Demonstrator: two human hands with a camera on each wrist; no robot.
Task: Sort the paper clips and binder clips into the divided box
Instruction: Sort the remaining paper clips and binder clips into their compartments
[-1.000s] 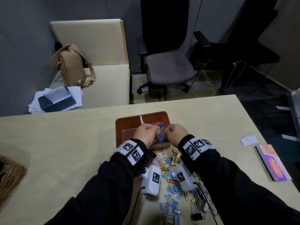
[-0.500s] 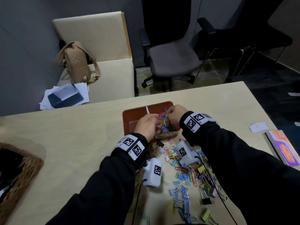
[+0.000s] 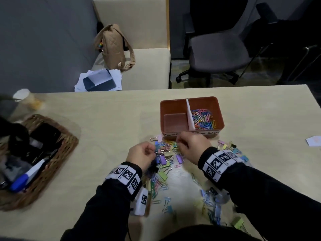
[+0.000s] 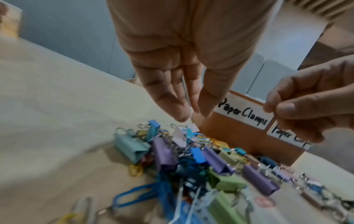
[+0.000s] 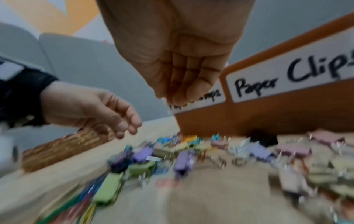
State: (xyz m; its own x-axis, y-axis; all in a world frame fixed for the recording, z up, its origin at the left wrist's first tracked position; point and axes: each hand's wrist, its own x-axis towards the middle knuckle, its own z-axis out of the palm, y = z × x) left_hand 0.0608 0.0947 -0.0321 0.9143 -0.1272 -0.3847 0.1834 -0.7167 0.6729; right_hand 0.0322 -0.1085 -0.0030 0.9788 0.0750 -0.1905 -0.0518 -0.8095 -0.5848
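A brown divided box [image 3: 173, 101] stands on the table. Its right compartment holds coloured paper clips [image 3: 203, 119], and its left compartment is bare. The front labels read "Paper Clamps" [image 4: 243, 113] and "Paper Clips" [image 5: 287, 78]. A mixed pile of binder clips and paper clips [image 3: 166, 157] lies in front of the box. My left hand [image 3: 153, 151] hovers over the pile's left side with relaxed fingers [image 4: 172, 106] pointing down and holding nothing. My right hand [image 3: 179, 142] is just before the box front. Its thumb is pressed to its fingertips [image 4: 285, 108], and I see nothing between them.
A wicker basket [image 3: 57, 153] with markers sits at the left. A white cup [image 3: 26, 98] stands behind it, and a white card [image 3: 314, 140] lies at the right edge. More clips [image 3: 213, 199] spread toward me. Chairs stand beyond the table.
Both hands have drawn back from the box's right compartment to the pile in front of it. The paper clips they held over the box now lie inside it.
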